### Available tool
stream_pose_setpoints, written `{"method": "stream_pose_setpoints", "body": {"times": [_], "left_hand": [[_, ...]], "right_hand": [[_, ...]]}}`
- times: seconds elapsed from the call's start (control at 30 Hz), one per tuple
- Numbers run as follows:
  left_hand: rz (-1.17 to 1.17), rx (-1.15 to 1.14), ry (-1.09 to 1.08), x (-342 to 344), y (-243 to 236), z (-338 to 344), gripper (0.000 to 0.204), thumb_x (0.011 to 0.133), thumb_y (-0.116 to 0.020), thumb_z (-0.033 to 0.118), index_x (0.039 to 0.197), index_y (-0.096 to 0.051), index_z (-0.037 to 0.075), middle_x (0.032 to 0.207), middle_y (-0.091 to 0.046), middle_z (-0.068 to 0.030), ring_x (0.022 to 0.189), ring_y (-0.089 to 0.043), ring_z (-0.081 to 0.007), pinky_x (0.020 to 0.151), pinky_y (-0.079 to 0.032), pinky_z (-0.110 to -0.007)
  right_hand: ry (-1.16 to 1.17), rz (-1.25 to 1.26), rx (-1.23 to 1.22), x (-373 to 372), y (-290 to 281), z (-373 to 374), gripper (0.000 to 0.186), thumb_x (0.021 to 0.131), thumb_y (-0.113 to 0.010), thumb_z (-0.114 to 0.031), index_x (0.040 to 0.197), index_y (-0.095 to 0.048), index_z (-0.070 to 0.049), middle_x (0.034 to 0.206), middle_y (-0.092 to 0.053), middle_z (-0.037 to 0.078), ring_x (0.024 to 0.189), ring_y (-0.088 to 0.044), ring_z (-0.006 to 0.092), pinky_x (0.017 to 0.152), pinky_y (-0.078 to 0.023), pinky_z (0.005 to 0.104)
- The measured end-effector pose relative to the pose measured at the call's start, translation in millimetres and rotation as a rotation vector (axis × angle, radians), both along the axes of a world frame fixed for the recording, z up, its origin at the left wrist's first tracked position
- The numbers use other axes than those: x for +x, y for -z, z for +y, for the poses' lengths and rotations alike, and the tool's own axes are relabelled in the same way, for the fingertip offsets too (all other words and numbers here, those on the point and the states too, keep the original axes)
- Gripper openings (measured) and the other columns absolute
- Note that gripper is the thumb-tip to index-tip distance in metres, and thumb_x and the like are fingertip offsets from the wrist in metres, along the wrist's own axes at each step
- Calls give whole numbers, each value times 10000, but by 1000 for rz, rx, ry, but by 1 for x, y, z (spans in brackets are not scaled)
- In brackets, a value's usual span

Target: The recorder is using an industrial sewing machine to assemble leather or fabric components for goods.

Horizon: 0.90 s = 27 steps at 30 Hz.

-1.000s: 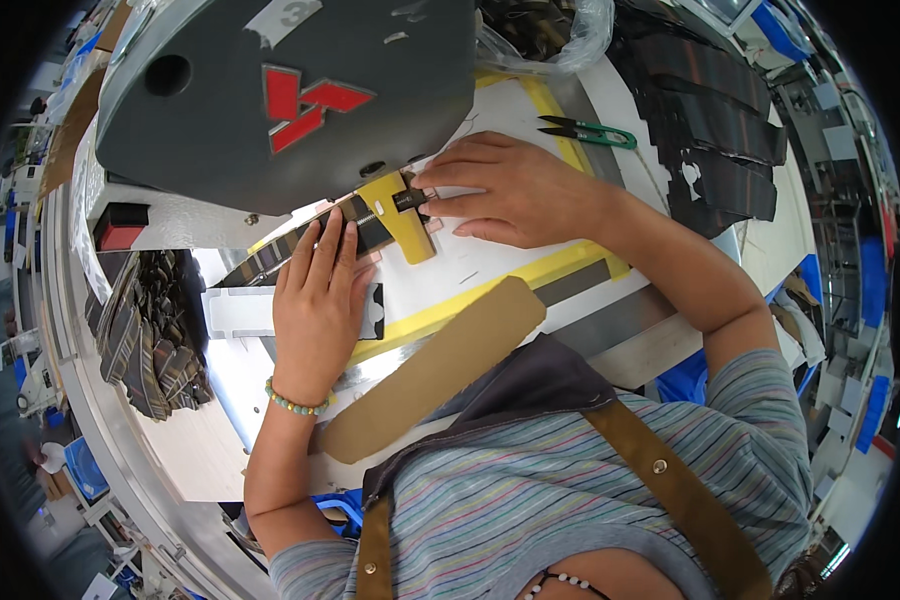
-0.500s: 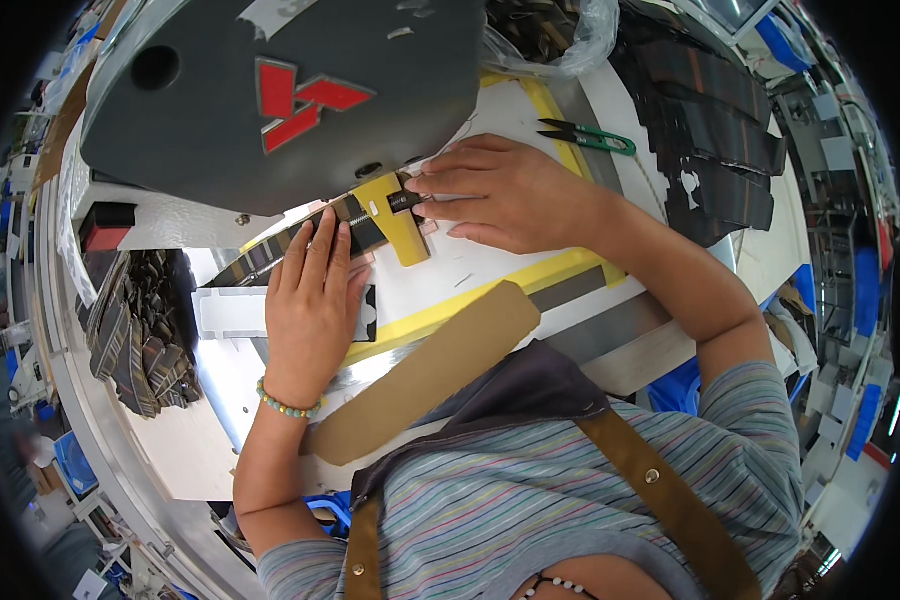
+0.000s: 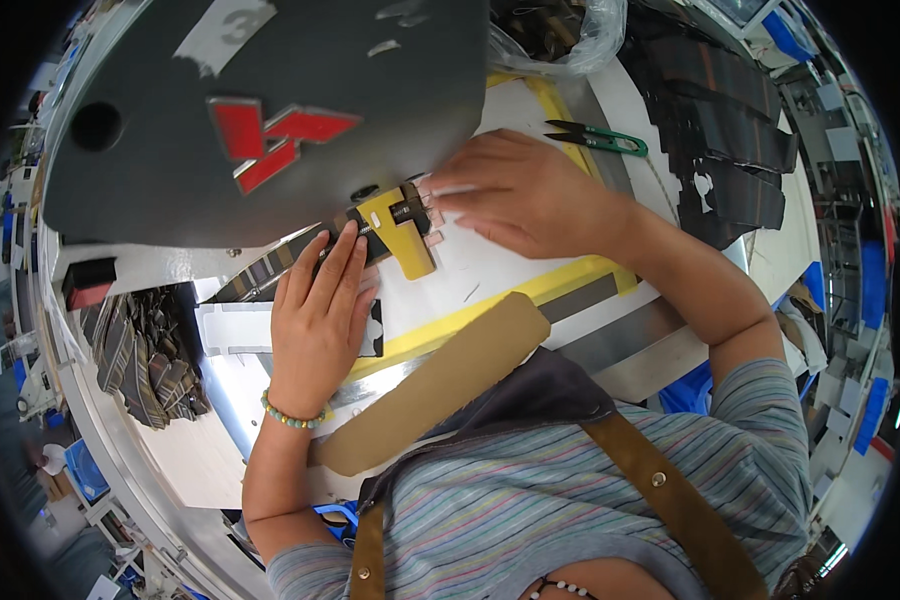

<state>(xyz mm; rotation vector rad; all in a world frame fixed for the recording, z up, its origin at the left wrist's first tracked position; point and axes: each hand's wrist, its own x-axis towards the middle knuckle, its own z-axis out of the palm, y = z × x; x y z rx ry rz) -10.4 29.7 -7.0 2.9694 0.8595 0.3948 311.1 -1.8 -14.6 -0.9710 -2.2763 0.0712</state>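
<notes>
My left hand lies open, fingertips resting on a dark striped fabric strip that runs under the dark machine head with red emblem. A yellow T-shaped plastic piece sits over the strip's right end, with small pink pieces beside it. My right hand is right of the yellow piece, fingers outstretched and slightly curved, blurred at the tips near a small metal part; exact contact is unclear. A white plate lies beside my left hand.
Green-handled snips lie at upper right, beside dark striped fabric pieces. A clear bag is behind. Bunched striped strips sit at left. A tan board lies along the near edge, above my apron. Yellow tape borders the work surface.
My right hand has shifted slightly right, its fingertips drawing away from the yellow piece. My left hand stays on the strip. The whole view has shifted slightly.
</notes>
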Motion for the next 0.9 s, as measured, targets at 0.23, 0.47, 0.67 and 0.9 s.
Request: {"method": "stream_pose_setpoints", "body": {"times": [0.23, 0.47, 0.67, 0.9], "left_hand": [[-18, -3, 3, -1, 0, 1, 500, 964, -768, 167, 1422, -674, -12, 1547, -640, -116, 1360, -611, -362, 1062, -511, -462], [-26, -18, 1, 1, -2, 2, 497, 964, -767, 160, 1420, -672, -16, 1546, -638, -126, 1360, -606, -370, 1064, -512, -467], [-60, -35, -12, -1, -1, 0, 532, 930, -786, 101, 1438, -667, -4, 1538, -647, -120, 1362, -610, -373, 1118, -510, -477], [-66, -29, -8, -3, -1, -2, 527, 939, -782, 116, 1439, -663, -4, 1548, -639, -112, 1378, -594, -373, 1136, -500, -479]], "right_hand": [[5, -178, -84, 0, 4, -3, 355, 891, -824, -163, 1230, -781, -66, 1381, -722, 40, 1331, -639, 233, 1133, -520, 418], [-47, -190, 14, -9, 12, -2, 389, 957, -740, -216, 1317, -754, -70, 1307, -749, 62, 1308, -654, 232, 1132, -508, 424], [263, -265, 254, 14, -26, 1, 254, 937, -758, -204, 1175, -802, -128, 1277, -766, 20, 1196, -707, 203, 1056, -540, 422], [610, -279, 156, 66, -54, 38, 296, 952, -774, -187, 1219, -771, -58, 1125, -755, 107, 1004, -743, 366, 826, -614, 459]]}}
